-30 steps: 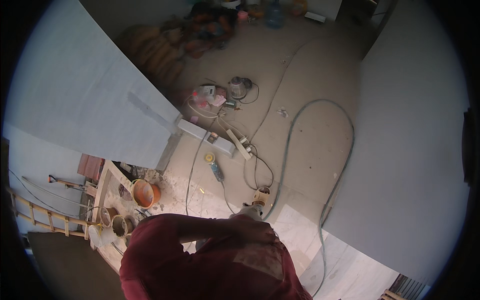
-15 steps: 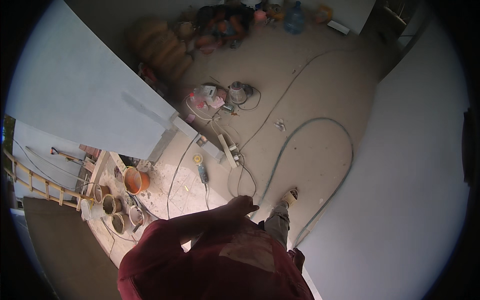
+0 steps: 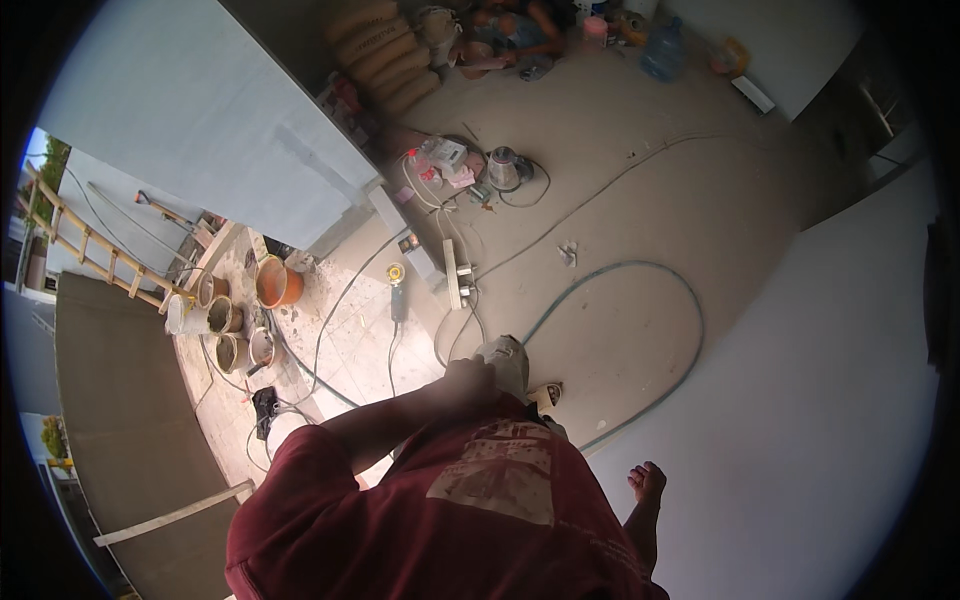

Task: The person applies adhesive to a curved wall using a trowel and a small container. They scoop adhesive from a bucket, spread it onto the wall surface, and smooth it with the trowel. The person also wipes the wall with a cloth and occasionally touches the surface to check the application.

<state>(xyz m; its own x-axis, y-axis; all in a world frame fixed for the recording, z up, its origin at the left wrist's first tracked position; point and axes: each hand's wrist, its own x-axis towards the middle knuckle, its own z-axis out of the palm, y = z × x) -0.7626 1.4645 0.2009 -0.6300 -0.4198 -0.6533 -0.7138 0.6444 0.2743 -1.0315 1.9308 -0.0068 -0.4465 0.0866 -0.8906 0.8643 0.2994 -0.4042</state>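
Observation:
My left hand (image 3: 470, 377) is held across my body in front of the maroon shirt (image 3: 330, 520), over my trouser leg (image 3: 507, 362). It is blurred, so its fingers and anything in them do not show clearly. Low at my right side, beside the pale wall, hangs my right hand (image 3: 648, 481), its fingers curled with nothing visible in them. A sandal (image 3: 547, 396) shows on the floor by my leg. Ahead lie a power strip (image 3: 452, 273) with plugs in it and an angle grinder (image 3: 397, 292) with a yellow disc.
A hose (image 3: 697, 330) loops over the floor at right. Several buckets, one orange (image 3: 278, 284), stand left near a wooden ladder (image 3: 85, 240). Farther off are a kettle-like appliance (image 3: 505, 168), sacks (image 3: 380, 50), a water jug (image 3: 662, 50) and apparently a seated person (image 3: 520, 35).
My view has shifted, and the other leg is now forward. My right hand has swung out from my side. The left hand stays in front of my body, now blurred.

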